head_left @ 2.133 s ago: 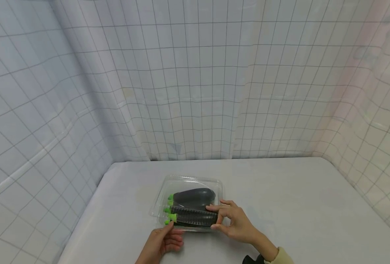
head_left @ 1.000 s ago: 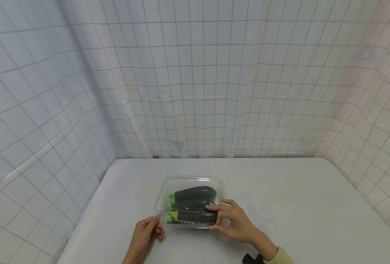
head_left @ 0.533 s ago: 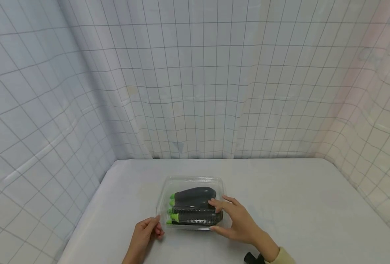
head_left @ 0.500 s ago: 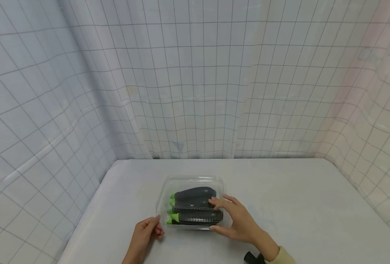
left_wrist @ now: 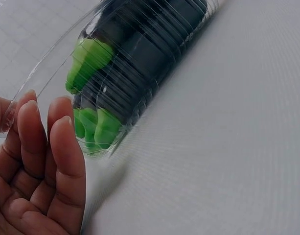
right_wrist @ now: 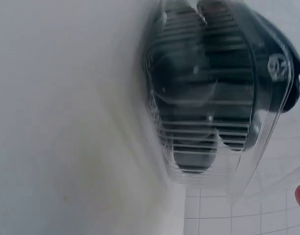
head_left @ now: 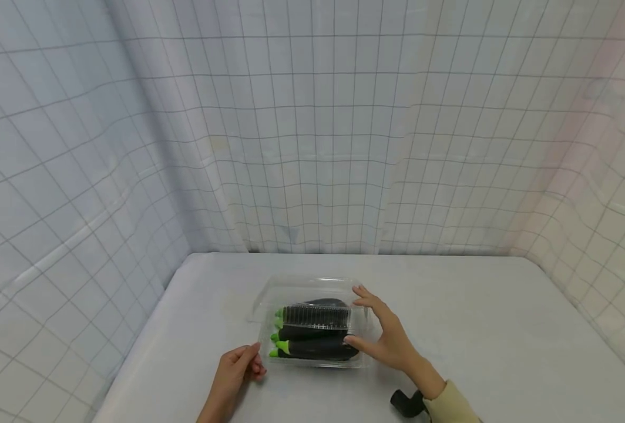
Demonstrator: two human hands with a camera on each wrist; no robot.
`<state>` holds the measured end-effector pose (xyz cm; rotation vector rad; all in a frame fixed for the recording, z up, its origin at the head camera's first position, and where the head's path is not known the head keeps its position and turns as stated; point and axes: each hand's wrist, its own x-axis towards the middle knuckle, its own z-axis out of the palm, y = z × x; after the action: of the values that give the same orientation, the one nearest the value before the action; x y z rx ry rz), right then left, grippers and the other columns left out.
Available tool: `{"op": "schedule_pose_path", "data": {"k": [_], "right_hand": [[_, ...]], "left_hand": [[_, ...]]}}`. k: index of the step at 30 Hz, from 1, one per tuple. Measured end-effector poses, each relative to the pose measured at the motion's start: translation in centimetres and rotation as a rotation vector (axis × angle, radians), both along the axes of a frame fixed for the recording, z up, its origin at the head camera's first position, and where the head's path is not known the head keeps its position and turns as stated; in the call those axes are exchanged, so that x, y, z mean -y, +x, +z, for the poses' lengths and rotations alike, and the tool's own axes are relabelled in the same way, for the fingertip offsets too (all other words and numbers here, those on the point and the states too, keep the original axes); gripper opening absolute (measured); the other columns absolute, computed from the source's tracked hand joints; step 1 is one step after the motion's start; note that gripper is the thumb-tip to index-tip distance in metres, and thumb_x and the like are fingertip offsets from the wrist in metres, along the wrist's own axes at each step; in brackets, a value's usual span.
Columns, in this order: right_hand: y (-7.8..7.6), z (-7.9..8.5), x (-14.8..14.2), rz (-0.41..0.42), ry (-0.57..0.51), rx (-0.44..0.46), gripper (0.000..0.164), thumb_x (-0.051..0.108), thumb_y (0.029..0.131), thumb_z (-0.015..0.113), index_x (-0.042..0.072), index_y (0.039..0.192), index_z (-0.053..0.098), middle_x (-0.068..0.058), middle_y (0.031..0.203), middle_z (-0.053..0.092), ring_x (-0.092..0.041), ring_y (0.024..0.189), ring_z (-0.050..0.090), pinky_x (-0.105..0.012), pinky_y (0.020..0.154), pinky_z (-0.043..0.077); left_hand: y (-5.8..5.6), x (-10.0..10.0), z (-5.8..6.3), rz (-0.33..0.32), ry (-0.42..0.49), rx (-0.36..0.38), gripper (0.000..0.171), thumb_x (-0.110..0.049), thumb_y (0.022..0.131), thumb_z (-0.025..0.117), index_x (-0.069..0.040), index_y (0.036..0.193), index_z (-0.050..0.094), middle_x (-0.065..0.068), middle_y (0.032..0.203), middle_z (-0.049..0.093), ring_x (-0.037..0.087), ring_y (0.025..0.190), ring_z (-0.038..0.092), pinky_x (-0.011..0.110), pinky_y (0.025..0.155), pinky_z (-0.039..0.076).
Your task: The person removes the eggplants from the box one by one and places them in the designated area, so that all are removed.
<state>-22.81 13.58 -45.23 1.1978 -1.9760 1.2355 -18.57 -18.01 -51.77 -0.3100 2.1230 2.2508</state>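
Note:
A clear plastic clamshell box (head_left: 339,364) holds several dark eggplants (head_left: 318,349) with green stem ends. Its lid (head_left: 316,318) is tilted up over the back part, its ridged front wall crossing the rear eggplants. My left hand (head_left: 232,371) pinches the box's front left rim between thumb and index finger; in the left wrist view the other fingers (left_wrist: 66,156) stand beside the green stems (left_wrist: 91,61). At the right side my right hand (head_left: 389,341) is spread wide, fingertips right at the lid's corner and the thumb over the eggplants' blunt ends.
The box stands on a white-covered table (head_left: 476,329). White grid-patterned curtains (head_left: 312,176) enclose the back and both sides. A black device (head_left: 407,404) is at the right wrist, beside a pale yellow sleeve (head_left: 450,405).
The lid's front has swung up and back, uncovering the front eggplants. My right hand has spread its fingers and moved farther back. My left hand shifted from the box's front to its left corner.

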Motion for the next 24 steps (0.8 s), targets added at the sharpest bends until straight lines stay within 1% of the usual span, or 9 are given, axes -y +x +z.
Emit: {"op": "schedule_pose_path", "data": {"k": [2, 6, 10, 11, 14, 17, 18, 20, 24], "right_hand": [[-0.2, 0.6, 0.1, -0.017, -0.012, 0.011, 0.067, 0.005, 0.074, 0.081, -0.010, 0.127, 0.044, -0.028, 0.137, 0.041, -0.049, 0.125, 0.035, -0.034, 0.108, 0.027], [-0.9, 1.0, 0.3, -0.081, -0.019, 0.047, 0.072, -0.003, 0.073, 0.078, -0.015, 0.132, 0.038, -0.027, 0.138, 0.041, -0.047, 0.125, 0.037, -0.032, 0.108, 0.028], [-1.7, 1.3, 0.5, -0.139, -0.039, 0.116, 0.065, -0.008, 0.077, 0.071, -0.014, 0.133, 0.037, -0.028, 0.137, 0.042, -0.042, 0.128, 0.036, -0.036, 0.108, 0.027], [-2.3, 0.9, 0.4, -0.150, -0.043, 0.137, 0.062, -0.007, 0.080, 0.069, -0.011, 0.134, 0.038, -0.027, 0.137, 0.042, -0.039, 0.129, 0.037, -0.039, 0.108, 0.028], [-3.0, 0.9, 0.4, -0.167, -0.068, 0.187, 0.055, -0.008, 0.084, 0.064, -0.010, 0.133, 0.040, -0.027, 0.135, 0.044, -0.040, 0.127, 0.039, -0.053, 0.103, 0.031], [-3.6, 1.0, 0.5, -0.180, -0.079, 0.246, 0.054, -0.005, 0.087, 0.062, -0.008, 0.136, 0.037, -0.027, 0.136, 0.043, -0.042, 0.126, 0.040, -0.062, 0.099, 0.030], [-3.5, 1.4, 0.6, -0.181, -0.083, 0.266, 0.054, -0.005, 0.088, 0.061, -0.010, 0.136, 0.036, -0.029, 0.136, 0.042, -0.045, 0.125, 0.039, -0.063, 0.099, 0.030], [-3.8, 1.5, 0.7, -0.189, -0.078, 0.302, 0.055, -0.003, 0.090, 0.059, -0.009, 0.138, 0.034, -0.029, 0.137, 0.041, -0.045, 0.126, 0.038, -0.060, 0.100, 0.030], [-4.7, 1.5, 0.9, -0.188, -0.088, 0.321, 0.052, -0.002, 0.094, 0.055, -0.010, 0.139, 0.032, -0.030, 0.139, 0.039, -0.043, 0.128, 0.038, -0.054, 0.102, 0.031]], "left_hand": [[0.0, 0.0, 0.0, -0.003, -0.001, -0.003, 0.035, -0.025, 0.094, 0.059, -0.003, 0.068, 0.056, 0.006, 0.061, 0.056, 0.016, 0.056, 0.059, 0.028, 0.054, 0.052], [0.1, -0.1, 0.0, 0.005, 0.003, -0.005, 0.035, -0.025, 0.094, 0.059, -0.002, 0.068, 0.056, 0.006, 0.061, 0.056, 0.016, 0.056, 0.059, 0.028, 0.054, 0.051], [0.2, -0.2, 0.1, 0.010, 0.015, 0.000, 0.034, -0.023, 0.094, 0.059, -0.002, 0.068, 0.056, 0.007, 0.061, 0.055, 0.017, 0.056, 0.059, 0.028, 0.054, 0.051], [0.2, -0.2, 0.2, 0.007, 0.012, 0.001, 0.034, -0.023, 0.094, 0.059, -0.002, 0.068, 0.056, 0.007, 0.061, 0.055, 0.017, 0.056, 0.059, 0.027, 0.054, 0.051], [0.1, -0.2, 0.2, 0.002, 0.010, 0.001, 0.034, -0.023, 0.094, 0.059, -0.002, 0.068, 0.057, 0.007, 0.061, 0.055, 0.017, 0.057, 0.060, 0.027, 0.054, 0.051], [0.1, -0.2, 0.3, 0.002, 0.004, -0.002, 0.034, -0.023, 0.094, 0.059, -0.001, 0.068, 0.057, 0.007, 0.061, 0.056, 0.017, 0.056, 0.060, 0.027, 0.054, 0.051], [0.1, -0.2, 0.3, 0.003, 0.006, -0.002, 0.034, -0.023, 0.094, 0.059, -0.001, 0.068, 0.057, 0.007, 0.061, 0.056, 0.017, 0.056, 0.059, 0.027, 0.054, 0.051], [0.2, -0.1, 0.3, 0.001, 0.009, -0.001, 0.034, -0.023, 0.094, 0.059, -0.002, 0.068, 0.057, 0.007, 0.061, 0.056, 0.017, 0.056, 0.059, 0.027, 0.054, 0.051], [0.2, -0.1, 0.2, -0.004, 0.023, 0.004, 0.034, -0.024, 0.094, 0.059, -0.002, 0.068, 0.057, 0.007, 0.061, 0.056, 0.016, 0.056, 0.059, 0.027, 0.054, 0.051]]}}
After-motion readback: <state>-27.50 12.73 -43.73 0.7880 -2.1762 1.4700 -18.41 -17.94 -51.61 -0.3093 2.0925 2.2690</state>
